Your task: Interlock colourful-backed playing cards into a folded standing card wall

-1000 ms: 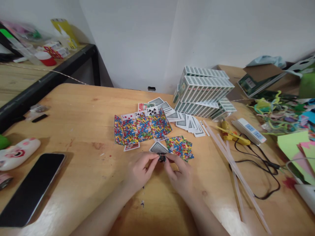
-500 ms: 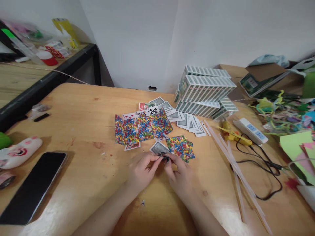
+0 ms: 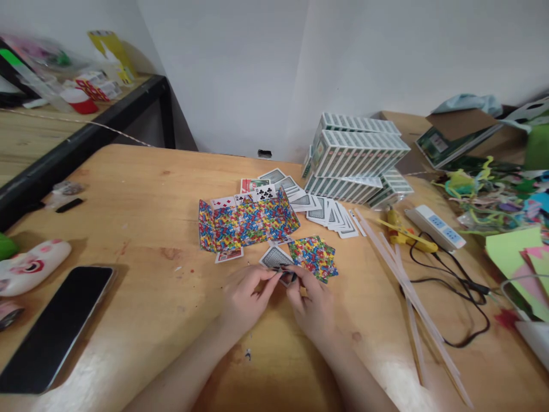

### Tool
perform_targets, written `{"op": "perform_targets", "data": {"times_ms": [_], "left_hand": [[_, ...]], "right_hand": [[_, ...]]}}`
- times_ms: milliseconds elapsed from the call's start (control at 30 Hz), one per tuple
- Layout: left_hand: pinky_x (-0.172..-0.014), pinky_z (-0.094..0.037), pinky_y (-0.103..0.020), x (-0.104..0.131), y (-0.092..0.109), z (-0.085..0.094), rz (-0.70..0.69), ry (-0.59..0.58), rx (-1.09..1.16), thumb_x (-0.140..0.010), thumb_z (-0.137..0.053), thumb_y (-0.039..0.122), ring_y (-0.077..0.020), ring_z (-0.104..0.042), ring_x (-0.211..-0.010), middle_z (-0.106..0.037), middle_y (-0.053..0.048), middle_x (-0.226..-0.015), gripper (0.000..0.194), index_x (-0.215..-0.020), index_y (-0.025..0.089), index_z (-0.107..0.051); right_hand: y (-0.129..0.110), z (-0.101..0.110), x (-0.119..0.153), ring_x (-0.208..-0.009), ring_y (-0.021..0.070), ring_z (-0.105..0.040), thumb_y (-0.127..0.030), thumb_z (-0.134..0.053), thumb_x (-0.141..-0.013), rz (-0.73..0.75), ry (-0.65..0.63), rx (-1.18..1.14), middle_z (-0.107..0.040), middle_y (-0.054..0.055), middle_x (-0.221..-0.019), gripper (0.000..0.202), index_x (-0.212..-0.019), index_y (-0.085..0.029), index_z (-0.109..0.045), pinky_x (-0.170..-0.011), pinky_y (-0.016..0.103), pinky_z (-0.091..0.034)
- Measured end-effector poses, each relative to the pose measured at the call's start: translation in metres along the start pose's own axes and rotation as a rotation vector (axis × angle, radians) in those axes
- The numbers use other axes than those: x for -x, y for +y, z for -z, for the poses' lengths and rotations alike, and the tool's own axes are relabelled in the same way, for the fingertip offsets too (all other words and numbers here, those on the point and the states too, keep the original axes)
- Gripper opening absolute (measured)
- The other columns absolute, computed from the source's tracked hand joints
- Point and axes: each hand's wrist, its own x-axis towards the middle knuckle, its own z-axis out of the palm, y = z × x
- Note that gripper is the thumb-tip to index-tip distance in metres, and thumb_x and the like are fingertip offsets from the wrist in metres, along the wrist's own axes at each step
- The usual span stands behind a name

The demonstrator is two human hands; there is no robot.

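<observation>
My left hand (image 3: 249, 294) and my right hand (image 3: 312, 297) meet at the middle of the table, fingertips pinched together. Something small sits between them, mostly hidden by the fingers and dark nails, and I cannot make it out. Right behind the fingertips is a grey-backed playing card (image 3: 274, 256), partly covered. Several cards with a colourful brick pattern (image 3: 315, 256) lie beside my right hand. Farther back stands a folded strip in the same pattern (image 3: 253, 222), its side panels bent, with playing cards (image 3: 265, 192) showing along its top edge.
Fanned playing cards (image 3: 330, 214) lie before stacked card boxes (image 3: 360, 153). On the right are clear glue sticks (image 3: 416, 303), a yellow glue gun (image 3: 412, 237), a power strip (image 3: 435, 226) and a black cable (image 3: 467, 343). A phone (image 3: 55, 329) and a white plush-like item (image 3: 36, 266) lie left.
The fingertips have shifted slightly, and a little more of a patterned surface shows between them. The whole view has drifted a touch to the left. Everything else lies as before.
</observation>
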Motion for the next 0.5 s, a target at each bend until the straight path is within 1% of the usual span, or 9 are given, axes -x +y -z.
{"op": "perform_targets", "data": {"times_ms": [200,300,400,500], "left_hand": [[-0.066,-0.051,-0.021,0.0014,-0.0002,0.0003,0.020,0.011,-0.010,-0.076,-0.061,0.020,-0.0109,-0.064,-0.067,-0.067,0.001,-0.071,0.002,-0.077,0.019,-0.059],[-0.066,-0.051,-0.022,0.0009,-0.0005,0.0012,0.025,0.015,-0.006,-0.076,-0.061,0.020,-0.0112,-0.064,-0.067,-0.068,0.000,-0.072,0.002,-0.077,0.019,-0.059],[-0.066,-0.052,-0.022,0.0005,-0.0011,0.0021,0.037,0.003,-0.006,-0.077,-0.059,0.021,-0.0117,-0.065,-0.067,-0.068,0.000,-0.072,0.001,-0.077,0.019,-0.059],[-0.067,-0.052,-0.023,0.0012,-0.0019,0.0024,0.037,-0.007,0.002,-0.078,-0.058,0.021,-0.0119,-0.065,-0.069,-0.067,0.000,-0.073,0.001,-0.078,0.020,-0.059]], "right_hand": [[0.0026,-0.0009,0.0018,-0.069,0.0150,-0.067,-0.014,-0.040,-0.080,-0.010,-0.038,-0.049,-0.070,0.005,-0.082,0.026,-0.101,-0.020,-0.055,-0.062,0.025,-0.054],[0.0037,-0.0015,0.0022,-0.069,0.0148,-0.067,-0.012,-0.040,-0.079,-0.021,-0.035,-0.090,-0.070,0.005,-0.081,0.027,-0.100,-0.020,-0.055,-0.063,0.025,-0.054],[0.0032,0.0000,0.0017,-0.068,0.0142,-0.067,-0.010,-0.040,-0.078,-0.059,-0.039,-0.155,-0.070,0.004,-0.080,0.027,-0.098,-0.020,-0.056,-0.062,0.024,-0.054],[0.0006,0.0032,0.0002,-0.069,0.0138,-0.066,-0.008,-0.039,-0.078,-0.116,-0.072,-0.251,-0.069,0.004,-0.082,0.029,-0.099,-0.020,-0.055,-0.063,0.025,-0.054]]}}
